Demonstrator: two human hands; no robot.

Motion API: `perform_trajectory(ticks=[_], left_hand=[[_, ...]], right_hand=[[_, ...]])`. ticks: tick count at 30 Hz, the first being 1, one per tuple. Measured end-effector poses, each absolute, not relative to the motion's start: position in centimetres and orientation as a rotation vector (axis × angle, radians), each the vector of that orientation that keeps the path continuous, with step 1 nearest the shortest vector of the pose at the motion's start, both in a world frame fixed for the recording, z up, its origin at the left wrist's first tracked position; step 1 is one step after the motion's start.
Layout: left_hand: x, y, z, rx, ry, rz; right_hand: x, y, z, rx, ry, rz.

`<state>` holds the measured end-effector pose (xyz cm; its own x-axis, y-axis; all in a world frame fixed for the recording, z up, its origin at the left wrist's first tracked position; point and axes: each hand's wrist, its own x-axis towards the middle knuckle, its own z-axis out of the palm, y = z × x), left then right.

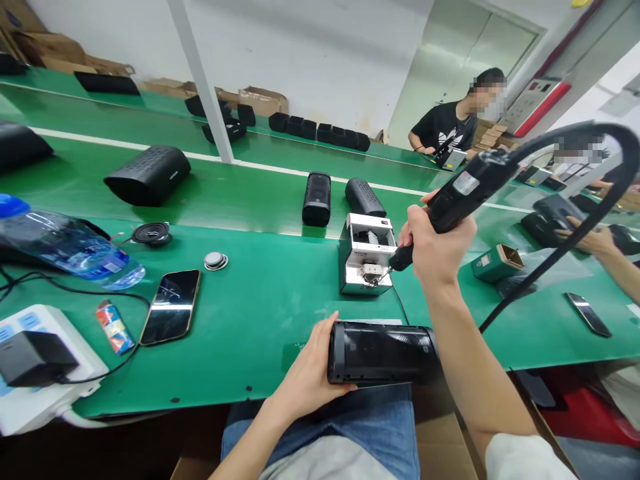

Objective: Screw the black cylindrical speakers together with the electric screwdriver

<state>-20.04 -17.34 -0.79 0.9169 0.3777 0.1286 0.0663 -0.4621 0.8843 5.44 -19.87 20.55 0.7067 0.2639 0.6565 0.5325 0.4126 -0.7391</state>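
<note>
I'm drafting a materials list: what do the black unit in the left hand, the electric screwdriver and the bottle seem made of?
Black unit: probably hard plastic, glossy, given the reflections along its side.
Electric screwdriver: body likely black plastic with a softer sheen, perhaps rubber-coated.
Bottle: apparently clear plastic, see-through with sharp highlights; its blue cap seems opaque plastic.

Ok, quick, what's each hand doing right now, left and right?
Left hand: holding one end of the black speaker.
Right hand: closed around the black electric screwdriver, its tip at the small white-fronted machine.
</note>
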Motion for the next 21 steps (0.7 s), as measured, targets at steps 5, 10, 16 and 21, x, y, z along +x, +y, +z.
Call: perform_trajectory(ticks=[5,10,16,21], left_hand=[[-20.1,-17.3,-0.6,2.016,0.322,0.379],[-20.1,-17.2,-0.6,2.012,0.315,0.372],[-20.0,-17.2,-0.6,2.021,0.319,0.364],[-19.9,-17.1,-0.5,2.027,0.306,0.376]], right_hand=[[5.2,-20.6,20.9,-1.144,-0.803,-0.187],[5.0,-20.7,21.9,-1.109,-0.822,-0.246],[5.3,-19.9,21.4,-1.127,-0.814,-0.24],[6.0,-19.0,21.1,-1.117,-0.92,-0.174]])
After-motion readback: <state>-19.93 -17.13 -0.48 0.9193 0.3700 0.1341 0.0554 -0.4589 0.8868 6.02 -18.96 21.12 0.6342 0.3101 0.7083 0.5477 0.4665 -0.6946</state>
